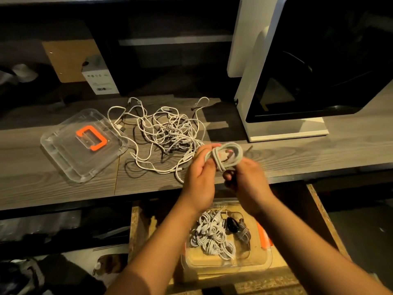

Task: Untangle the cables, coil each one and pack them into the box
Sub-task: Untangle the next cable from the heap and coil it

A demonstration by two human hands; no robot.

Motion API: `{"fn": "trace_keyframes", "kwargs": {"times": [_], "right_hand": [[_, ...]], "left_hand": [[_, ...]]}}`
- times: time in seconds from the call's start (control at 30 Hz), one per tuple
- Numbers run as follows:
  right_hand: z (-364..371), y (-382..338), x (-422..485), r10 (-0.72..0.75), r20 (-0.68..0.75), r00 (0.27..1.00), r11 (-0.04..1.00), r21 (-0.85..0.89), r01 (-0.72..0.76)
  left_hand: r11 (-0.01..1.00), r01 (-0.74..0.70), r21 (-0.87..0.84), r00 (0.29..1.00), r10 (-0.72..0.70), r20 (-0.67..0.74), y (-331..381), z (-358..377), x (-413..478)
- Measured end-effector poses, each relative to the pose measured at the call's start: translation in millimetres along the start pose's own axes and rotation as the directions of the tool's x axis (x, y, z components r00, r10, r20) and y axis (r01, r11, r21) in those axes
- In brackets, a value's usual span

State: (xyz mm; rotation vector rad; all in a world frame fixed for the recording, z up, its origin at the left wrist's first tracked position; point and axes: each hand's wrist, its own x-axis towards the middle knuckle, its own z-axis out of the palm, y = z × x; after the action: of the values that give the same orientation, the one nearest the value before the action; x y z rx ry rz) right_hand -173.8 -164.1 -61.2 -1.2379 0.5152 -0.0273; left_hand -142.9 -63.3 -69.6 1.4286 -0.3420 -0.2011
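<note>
— Dimly lit, a grey wood-grain tabletop point(297, 154) is shown under dark shelving point(170, 41). What is counted on it?
— One loose tangle point(170, 133) of thin white cables, one clear plastic lid point(63, 154) laid flat left of it with one orange handle point(91, 138), and one white cabinet point(251, 103) with a glossy dark panel.
— And the hands?
— Two are seen. One coiled cable point(225, 155), pale and round-looped, is gripped above the tabletop's front edge: the left hand point(200, 177) is curled round its left side, the right hand point(248, 182) is closed on its lower right.
— The box?
— One clear box point(225, 267) is set lower, beneath the forearms. Several pale coils point(210, 237) and one black coil point(231, 224) are held in it; their exact number cannot be told.
</note>
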Motion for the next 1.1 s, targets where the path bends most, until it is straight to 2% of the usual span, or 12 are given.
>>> {"fn": "trace_keyframes", "kwargs": {"times": [0.07,0.1,0.17,0.2,0.23,0.37,0.43,0.53,0.67,0.73,0.87,1.1], "right_hand": [[8.9,15.3,-4.2,-0.185,-0.127,0.975,0.982,-0.068,0.177],[8.8,22.6,-4.3,-0.345,-0.133,0.929,0.924,-0.223,0.311],[2.7,35.8,-2.6,-0.625,0.038,0.780,0.603,-0.610,0.513],[-2.2,41.4,-0.3,-0.688,0.130,0.714,0.439,-0.710,0.551],[-6.1,44.4,1.6,-0.711,0.164,0.684,0.373,-0.737,0.564],[-12.8,42.0,-0.2,-0.745,-0.017,0.667,0.568,-0.540,0.621],[-13.8,40.7,-1.7,-0.753,-0.015,0.658,0.564,-0.531,0.633],[-12.4,46.7,-5.7,-0.770,0.058,0.636,0.470,-0.622,0.626],[-16.5,42.4,-7.6,-0.749,-0.176,0.639,0.611,-0.554,0.565],[-21.2,31.1,-4.8,-0.774,-0.144,0.617,0.573,-0.574,0.585],[-24.1,18.6,6.4,-0.755,0.107,0.647,0.389,-0.722,0.573],[-20.5,26.6,5.7,-0.775,0.223,0.591,0.277,-0.721,0.635]], "left_hand": [[0.945,0.186,-0.271,0.941,-0.250,-0.226,-6.9,14.4,-2.0],[0.877,0.251,-0.409,0.879,-0.383,-0.283,-8.3,20.4,-1.0],[0.710,0.303,-0.635,0.769,-0.576,-0.278,-8.9,26.0,3.3],[0.646,0.300,-0.702,0.729,-0.630,-0.268,-7.6,27.8,6.1],[0.636,0.302,-0.710,0.703,-0.652,-0.285,-8.2,30.4,7.7],[0.821,0.309,-0.480,0.713,-0.534,-0.454,-9.6,42.9,0.9],[0.888,0.296,-0.351,0.756,-0.442,-0.483,-10.5,45.0,-2.9],[0.934,0.292,-0.203,0.796,-0.355,-0.490,-12.7,43.5,-1.9],[0.948,0.319,0.006,0.844,-0.281,-0.458,-14.4,43.3,-0.4],[0.940,0.331,0.084,0.861,-0.265,-0.435,-17.8,42.8,-5.7],[0.921,0.370,0.121,0.858,-0.289,-0.426,-25.7,42.0,-12.5],[0.931,0.325,0.163,0.852,-0.214,-0.477,-27.3,37.1,-10.6]]}}
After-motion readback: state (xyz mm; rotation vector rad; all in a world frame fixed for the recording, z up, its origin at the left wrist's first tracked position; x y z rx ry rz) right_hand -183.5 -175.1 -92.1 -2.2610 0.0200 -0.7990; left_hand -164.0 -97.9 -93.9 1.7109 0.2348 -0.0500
